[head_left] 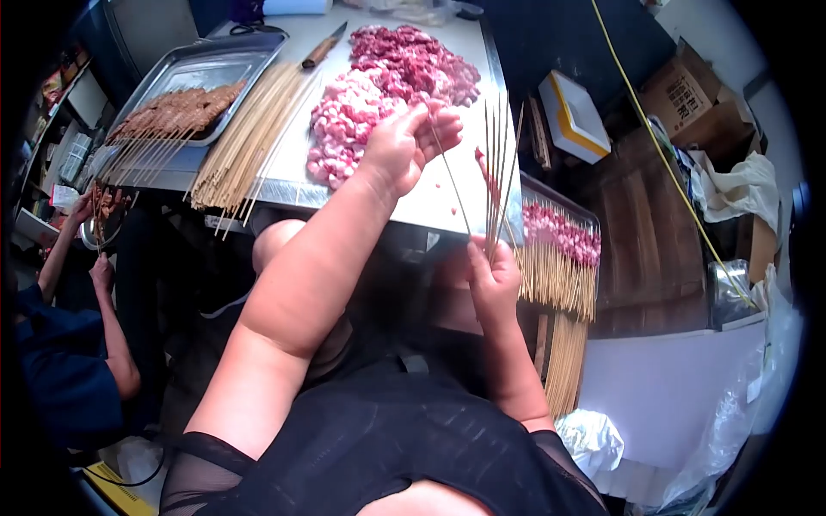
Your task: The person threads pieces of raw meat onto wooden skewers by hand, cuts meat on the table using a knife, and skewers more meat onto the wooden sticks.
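My left hand [404, 148] is over the pile of raw pink and red meat pieces [344, 112], palm partly up, its fingertips pinched at the tip of one thin skewer; what they pinch is too small to name. At the table's front right corner my right hand [495, 279] grips several wooden skewers [491, 185] near their lower ends, fanned upward. One of these bears a strip of red meat [490, 179]. Two small meat bits lie on the metal table [288, 193] between my hands.
Left of the meat lie many bare skewers [258, 129], a wooden-handled knife [325, 46] and a metal tray [215, 60] with browned skewers. Threaded raw skewers [559, 236] fill a tray on the right. A co-worker [73, 353] holds skewers at far left. Cardboard box [688, 95] at back right.
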### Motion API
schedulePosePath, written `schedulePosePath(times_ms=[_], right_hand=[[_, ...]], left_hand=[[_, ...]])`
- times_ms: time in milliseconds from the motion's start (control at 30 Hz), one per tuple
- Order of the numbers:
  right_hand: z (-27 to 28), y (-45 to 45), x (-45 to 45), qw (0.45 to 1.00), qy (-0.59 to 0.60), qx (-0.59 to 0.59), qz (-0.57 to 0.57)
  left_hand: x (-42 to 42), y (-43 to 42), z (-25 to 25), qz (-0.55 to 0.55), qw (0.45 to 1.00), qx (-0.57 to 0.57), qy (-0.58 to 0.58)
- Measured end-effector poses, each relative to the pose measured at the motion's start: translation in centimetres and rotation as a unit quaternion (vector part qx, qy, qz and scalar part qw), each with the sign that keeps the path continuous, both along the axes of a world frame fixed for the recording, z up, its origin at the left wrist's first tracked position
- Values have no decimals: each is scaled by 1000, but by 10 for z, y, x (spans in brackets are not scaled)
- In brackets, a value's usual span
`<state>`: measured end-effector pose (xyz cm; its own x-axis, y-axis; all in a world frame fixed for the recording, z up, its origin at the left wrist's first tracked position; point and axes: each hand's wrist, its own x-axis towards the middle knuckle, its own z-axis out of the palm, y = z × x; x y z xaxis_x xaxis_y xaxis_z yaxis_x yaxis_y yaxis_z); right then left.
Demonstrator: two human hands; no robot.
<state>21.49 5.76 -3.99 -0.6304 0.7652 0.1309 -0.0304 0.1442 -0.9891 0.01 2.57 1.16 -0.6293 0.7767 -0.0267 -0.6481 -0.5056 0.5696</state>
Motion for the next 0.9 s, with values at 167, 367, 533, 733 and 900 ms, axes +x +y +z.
schedulePosePath(times_ms=[167,367,533,733,900], right_hand=[[1,5,-2,1000,7,2,7],[3,8,-8,999,-12,29,14],[8,7,-11,998,8,-43,34],[4,2,-15,989,33,-131,63],[4,3,-11,982,69,-158,71]], left_hand=[[6,-2,1,0,1000,-6,26],[8,2,-5,4,999,37,-24],[8,2,-7,-9,998,54,-21],[11,2,-14,-41,998,48,4],[11,-1,-10,-66,997,11,26]])
